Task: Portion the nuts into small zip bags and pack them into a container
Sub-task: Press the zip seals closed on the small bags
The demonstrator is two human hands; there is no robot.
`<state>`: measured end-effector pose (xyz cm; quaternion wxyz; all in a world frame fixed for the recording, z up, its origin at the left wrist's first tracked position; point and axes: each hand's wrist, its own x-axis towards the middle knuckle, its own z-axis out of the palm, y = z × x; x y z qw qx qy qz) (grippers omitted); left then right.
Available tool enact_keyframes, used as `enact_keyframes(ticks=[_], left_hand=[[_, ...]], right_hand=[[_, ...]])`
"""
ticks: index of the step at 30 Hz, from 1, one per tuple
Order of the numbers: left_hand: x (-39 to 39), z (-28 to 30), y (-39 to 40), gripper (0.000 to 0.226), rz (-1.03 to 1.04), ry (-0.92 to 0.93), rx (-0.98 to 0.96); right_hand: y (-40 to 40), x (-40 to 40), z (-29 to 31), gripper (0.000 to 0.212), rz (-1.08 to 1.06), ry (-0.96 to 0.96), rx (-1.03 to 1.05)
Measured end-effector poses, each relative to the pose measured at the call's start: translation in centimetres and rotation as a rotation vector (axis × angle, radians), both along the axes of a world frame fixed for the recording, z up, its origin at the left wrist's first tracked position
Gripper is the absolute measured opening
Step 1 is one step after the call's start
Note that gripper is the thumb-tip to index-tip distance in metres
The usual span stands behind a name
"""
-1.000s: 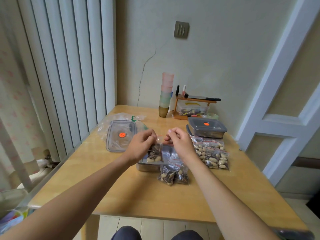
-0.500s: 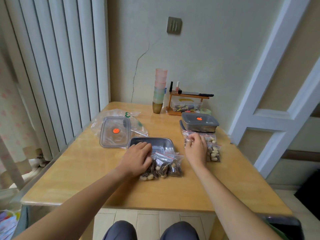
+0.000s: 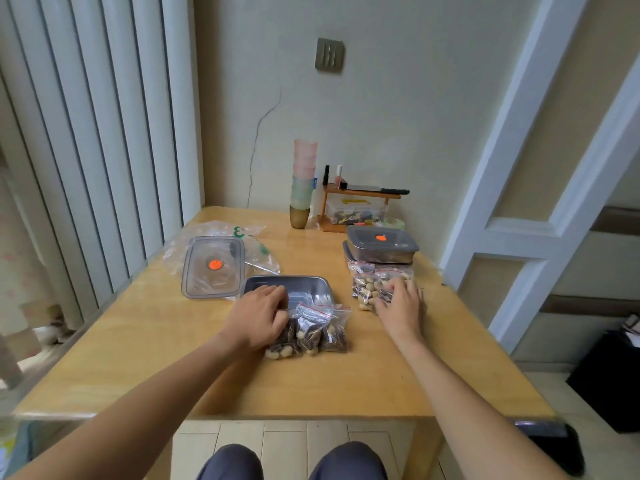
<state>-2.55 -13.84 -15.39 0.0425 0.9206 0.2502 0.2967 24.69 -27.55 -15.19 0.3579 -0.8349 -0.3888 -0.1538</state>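
Note:
Three small zip bags of dark seeds and pale nuts lie side by side at the near edge of the open metal container. My left hand covers the leftmost of them, its fingers curled over that bag's top. To the right, a bunch of zip bags of pale nuts lies on the wooden table. My right hand rests on those bags, fingers laid over them and reaching up-left.
A clear lid with an orange dot lies on a crumpled plastic bag at the left. A closed metal container stands behind the pale-nut bags. Stacked cups and a small wooden rack stand at the wall.
A second ago both hands held one bag up over the container. The left hand has laid it with the near bags and the right hand has moved onto the pale-nut bags.

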Motion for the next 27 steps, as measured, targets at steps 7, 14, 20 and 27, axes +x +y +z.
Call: enact_keyframes(ticks=[7, 14, 20, 27], left_hand=[[0.5, 3.4, -1.6, 0.026, -0.09, -0.319, -0.269], [1.2, 7.0, -2.2, 0.022, -0.209, -0.69, -0.826], [-0.7, 6.5, -1.6, 0.017, -0.159, -0.8, -0.911], [-1.6, 6.6, -2.0, 0.026, -0.177, -0.776, -0.885]], right_hand=[[0.5, -5.7, 6.6, 0.022, 0.404, 0.029, 0.162], [2.8, -12.3, 9.9, 0.069, 0.684, 0.275, -0.13], [4.1, -13.5, 8.2, 0.056, 0.719, 0.67, -0.017], [5.4, -14.7, 7.6, 0.018, 0.701, 0.794, 0.208]])
